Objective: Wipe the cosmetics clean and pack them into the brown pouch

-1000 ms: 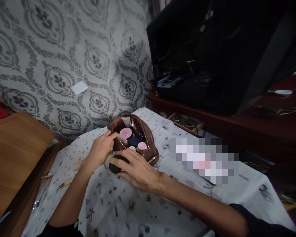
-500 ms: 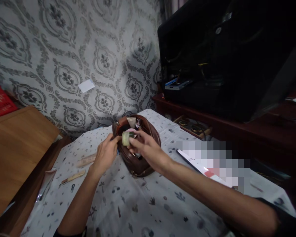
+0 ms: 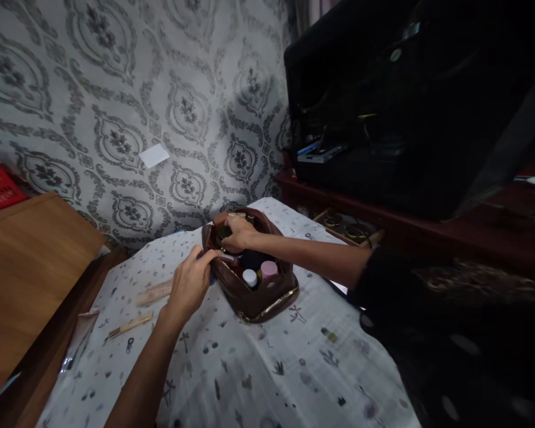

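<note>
A brown toiletry bag [image 3: 267, 300] lies unzipped on the patterned cloth, a white-capped container [image 3: 249, 277] and a pink-lidded one [image 3: 270, 269] showing inside. My left hand [image 3: 191, 278] is closed on the bag's near left rim, thumb and forefinger pinching the edge. Reaching into the far left end of the bag is my right hand [image 3: 239, 233], its fingers curled round a small greenish jar [image 3: 223, 232]. Most of the jar is hidden by the hand and the bag's shadow.
Left of the bag, a pale tube [image 3: 154, 293], a wooden-looking stick [image 3: 131, 324] and a clear pouch [image 3: 79, 339] lie on the cloth. A wooden panel [image 3: 35, 255] borders the left. A small open drawer [image 3: 348, 229] is at the right, below a large black cabinet [image 3: 383, 148].
My right hand has carried the jar from above the bag's middle down into its far left end. The white and pink lids are now uncovered. My left hand stays at the rim.
</note>
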A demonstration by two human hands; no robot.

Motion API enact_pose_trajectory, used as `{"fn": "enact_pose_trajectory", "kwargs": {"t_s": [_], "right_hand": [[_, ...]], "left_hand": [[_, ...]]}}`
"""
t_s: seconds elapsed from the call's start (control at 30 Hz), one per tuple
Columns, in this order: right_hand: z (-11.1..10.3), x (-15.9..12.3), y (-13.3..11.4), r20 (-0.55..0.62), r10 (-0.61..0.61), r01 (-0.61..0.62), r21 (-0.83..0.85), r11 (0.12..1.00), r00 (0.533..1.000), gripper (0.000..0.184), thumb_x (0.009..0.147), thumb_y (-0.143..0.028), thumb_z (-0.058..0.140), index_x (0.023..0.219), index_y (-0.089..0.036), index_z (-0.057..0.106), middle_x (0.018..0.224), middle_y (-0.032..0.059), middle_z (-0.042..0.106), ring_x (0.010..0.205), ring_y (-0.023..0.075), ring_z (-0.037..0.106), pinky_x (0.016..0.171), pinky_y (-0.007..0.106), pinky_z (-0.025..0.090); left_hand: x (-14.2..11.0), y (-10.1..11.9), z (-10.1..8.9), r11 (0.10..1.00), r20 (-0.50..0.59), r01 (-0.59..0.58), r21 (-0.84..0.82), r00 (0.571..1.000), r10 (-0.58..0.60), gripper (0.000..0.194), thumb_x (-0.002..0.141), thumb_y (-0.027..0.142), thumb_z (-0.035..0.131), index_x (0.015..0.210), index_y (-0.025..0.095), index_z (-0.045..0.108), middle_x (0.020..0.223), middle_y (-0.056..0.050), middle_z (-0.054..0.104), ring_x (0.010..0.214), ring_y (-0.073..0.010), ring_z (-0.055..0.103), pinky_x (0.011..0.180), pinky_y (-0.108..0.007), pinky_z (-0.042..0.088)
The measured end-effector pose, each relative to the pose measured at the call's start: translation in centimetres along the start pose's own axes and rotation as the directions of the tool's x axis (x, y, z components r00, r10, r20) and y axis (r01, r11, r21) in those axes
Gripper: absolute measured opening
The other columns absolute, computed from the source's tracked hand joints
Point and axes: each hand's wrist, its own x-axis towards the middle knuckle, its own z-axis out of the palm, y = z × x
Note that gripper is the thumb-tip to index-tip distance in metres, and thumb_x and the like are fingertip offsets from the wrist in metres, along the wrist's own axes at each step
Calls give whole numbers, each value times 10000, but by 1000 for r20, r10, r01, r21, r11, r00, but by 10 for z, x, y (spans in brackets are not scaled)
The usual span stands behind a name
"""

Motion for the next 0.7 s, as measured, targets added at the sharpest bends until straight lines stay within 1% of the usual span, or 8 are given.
{"fn": "enact_pose_trajectory", "kwargs": {"t_s": [0.13,0.23,0.33,0.5,0.6,0.7], "right_hand": [[11,8,-13,60,-12,18,-105,994,998,472,760,-204,719,1210,-128,599,1200,164,679,1106,294,654,826,296,513],[13,14,-20,84,-28,42,-172,984,996,440,803,-207,679,1226,-126,589,1233,178,666,1135,300,642,842,312,518],[14,18,-20,110,-59,83,-228,970,992,411,818,-180,663,1220,-116,601,1254,191,654,1157,311,632,880,338,518],[19,25,-14,151,-111,151,-288,946,982,319,844,-73,582,1153,-95,660,1230,204,666,1190,304,618,946,362,502],[21,28,-13,150,-101,143,-300,943,984,301,825,-90,622,1120,-90,682,1225,216,661,1190,313,615,954,374,502],[16,25,-14,120,-89,120,-285,951,989,363,797,-122,674,1159,-91,670,1264,218,638,1167,306,623,924,344,507]], "left_hand": [[0,-1,1,1000,5,2,-2,1000,-2,440,948,143,337,1213,280,661,968,-48,538,802,-176,583,681,-262,444],[0,-2,2,1000,4,-1,-9,1000,1,440,945,139,343,1220,282,656,978,-47,540,795,-169,584,678,-257,446],[0,-3,4,1000,-6,1,-13,1000,-1,431,947,144,352,1222,283,654,990,-49,540,779,-160,580,670,-251,448],[-1,-3,4,1000,-19,2,-6,1000,-2,430,956,151,340,1216,282,657,987,-48,535,777,-160,582,668,-250,447],[-1,-3,3,1000,-7,5,3,1000,-5,437,952,148,339,1231,280,648,997,-51,533,791,-168,589,668,-254,448],[-1,-2,2,1000,6,7,5,1000,-7,437,956,154,334,1245,274,638,995,-54,528,786,-170,588,664,-253,448]]}}
